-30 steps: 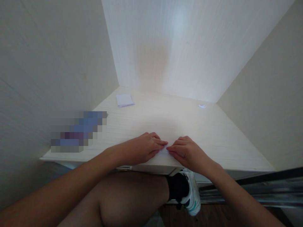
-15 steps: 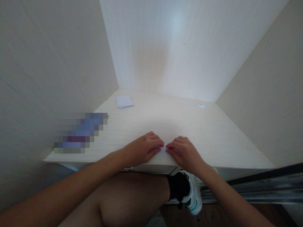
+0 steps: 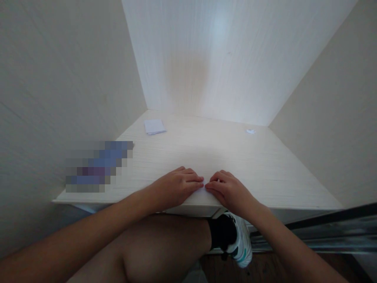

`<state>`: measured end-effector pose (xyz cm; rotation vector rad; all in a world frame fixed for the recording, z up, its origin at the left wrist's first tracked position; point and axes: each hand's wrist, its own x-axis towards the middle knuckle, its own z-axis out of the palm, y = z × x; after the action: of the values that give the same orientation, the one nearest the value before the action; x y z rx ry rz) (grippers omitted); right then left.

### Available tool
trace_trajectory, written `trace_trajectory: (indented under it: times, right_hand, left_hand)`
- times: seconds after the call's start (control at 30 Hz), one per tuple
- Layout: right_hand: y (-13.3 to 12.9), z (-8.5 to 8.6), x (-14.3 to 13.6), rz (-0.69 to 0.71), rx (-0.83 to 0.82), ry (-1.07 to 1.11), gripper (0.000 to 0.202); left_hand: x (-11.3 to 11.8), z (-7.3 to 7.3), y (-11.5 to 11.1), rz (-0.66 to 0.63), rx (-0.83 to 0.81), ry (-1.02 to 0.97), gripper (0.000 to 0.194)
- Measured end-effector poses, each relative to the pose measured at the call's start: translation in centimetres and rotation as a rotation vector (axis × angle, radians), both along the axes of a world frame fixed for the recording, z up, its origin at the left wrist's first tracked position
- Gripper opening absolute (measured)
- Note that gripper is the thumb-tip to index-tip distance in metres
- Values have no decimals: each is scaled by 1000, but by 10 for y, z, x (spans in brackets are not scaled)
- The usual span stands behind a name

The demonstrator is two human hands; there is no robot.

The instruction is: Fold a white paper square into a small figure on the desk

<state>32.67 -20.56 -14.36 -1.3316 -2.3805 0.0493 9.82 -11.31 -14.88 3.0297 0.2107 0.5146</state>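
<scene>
Close to the front edge of the pale wooden surface (image 3: 203, 137), my left hand (image 3: 179, 186) and my right hand (image 3: 229, 188) meet almost fingertip to fingertip. Between them a sliver of a small white piece of paper (image 3: 204, 190) shows, low against the surface. The left thumb and fingers are pressed together at its left side. On the right, thumb and index finger pinch its other side, with a small gap between the curled fingers. Most of the paper is hidden under the fingers, so its shape cannot be made out.
Folded or stacked white paper (image 3: 154, 126) lies at the back left. Small white scraps (image 3: 250, 131) are at the back right. A blurred-out bluish object (image 3: 108, 161) lies at the left. Panels enclose the surface on three sides. A leg with a white shoe (image 3: 243, 243) is below the edge.
The left thumb has drawn up against the fingers, and the left hand has flattened slightly. The right fingertips have shifted a little lower. Objects on the surface stay where they were.
</scene>
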Motion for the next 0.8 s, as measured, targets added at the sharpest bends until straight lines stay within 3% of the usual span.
trace_trajectory:
  times: [0.17, 0.43, 0.63, 0.8]
  right_hand:
    - [3, 1, 4, 59, 10, -9, 18]
    - [7, 3, 4, 108, 90, -123, 17]
    - [3, 5, 7, 104, 133, -289, 18]
    - [-5, 7, 8, 113, 125, -306, 27]
  left_hand:
    - [-3, 8, 1, -44, 54, 33, 26]
    - [-15, 17, 2, -86, 56, 90, 42]
    - [-17, 14, 0, -62, 33, 51, 44]
    - [-19, 14, -4, -33, -4, 75, 44]
